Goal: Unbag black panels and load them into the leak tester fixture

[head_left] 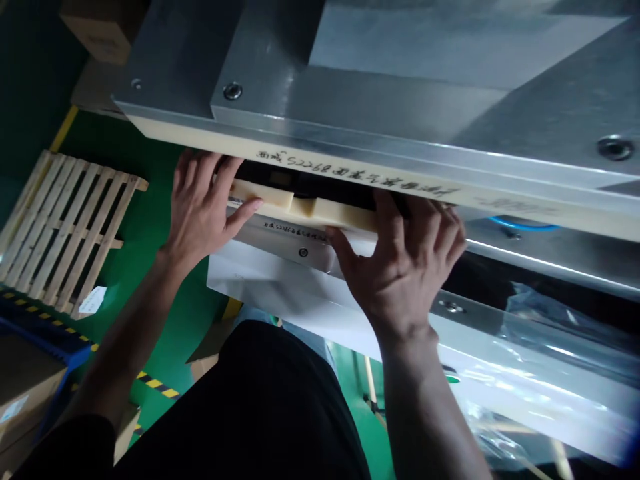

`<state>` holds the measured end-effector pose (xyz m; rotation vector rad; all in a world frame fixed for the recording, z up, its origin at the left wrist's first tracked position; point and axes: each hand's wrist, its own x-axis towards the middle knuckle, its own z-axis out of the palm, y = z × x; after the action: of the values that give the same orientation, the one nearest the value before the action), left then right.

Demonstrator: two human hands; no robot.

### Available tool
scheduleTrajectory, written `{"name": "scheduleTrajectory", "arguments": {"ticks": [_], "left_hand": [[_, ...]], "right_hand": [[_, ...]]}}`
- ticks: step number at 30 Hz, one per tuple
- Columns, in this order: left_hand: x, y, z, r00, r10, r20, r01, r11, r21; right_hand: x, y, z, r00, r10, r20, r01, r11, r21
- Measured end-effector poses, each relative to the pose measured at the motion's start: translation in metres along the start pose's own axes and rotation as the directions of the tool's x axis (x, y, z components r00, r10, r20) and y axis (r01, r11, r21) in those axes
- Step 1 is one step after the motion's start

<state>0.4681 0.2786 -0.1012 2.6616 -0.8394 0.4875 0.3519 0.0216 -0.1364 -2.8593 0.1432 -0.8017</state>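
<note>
My left hand (203,200) is at the left end of a cream block (345,214) in the lower half of a metal press fixture. Its fingers stretch under the upper plate, and its thumb lies on the block's front edge. Farther right, my right hand (405,260) reaches into the same gap, fingers bent over and thumb against the front edge. Their tips are hidden, so what they grip cannot be made out. Something dark (327,187) lies behind the block in the gap. Overhead hangs the metal upper plate (360,110), its cream edge (350,170) bearing handwriting.
Clear plastic film (550,313) lies on the machine at the right, near a blue hose (525,225). A wooden pallet (65,227) rests on the green floor at left. Cardboard boxes (30,380) stand at lower left. The upper plate leaves only a narrow gap.
</note>
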Motion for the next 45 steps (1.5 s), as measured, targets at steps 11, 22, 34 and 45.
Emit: {"name": "scheduleTrajectory", "arguments": {"ticks": [11,22,34,45], "left_hand": [[-0.003,-0.001,0.004,0.999,0.023,-0.039,-0.022,1.0,0.02],[-0.002,-0.001,0.001,0.999,0.024,-0.036,-0.023,1.0,0.018],[-0.017,-0.002,0.0,0.985,0.03,-0.169,-0.042,0.997,-0.069],[-0.165,0.152,0.056,0.985,0.162,-0.059,-0.172,0.905,-0.388]], "right_hand": [[0.0,0.001,-0.002,0.999,-0.015,0.033,0.016,1.0,-0.027],[0.004,0.003,-0.006,0.998,-0.046,0.042,0.045,0.999,0.003],[-0.029,-0.002,-0.012,0.997,-0.01,-0.073,0.013,0.999,0.039],[-0.176,0.006,-0.09,0.993,0.003,-0.117,0.052,0.882,0.468]]}}
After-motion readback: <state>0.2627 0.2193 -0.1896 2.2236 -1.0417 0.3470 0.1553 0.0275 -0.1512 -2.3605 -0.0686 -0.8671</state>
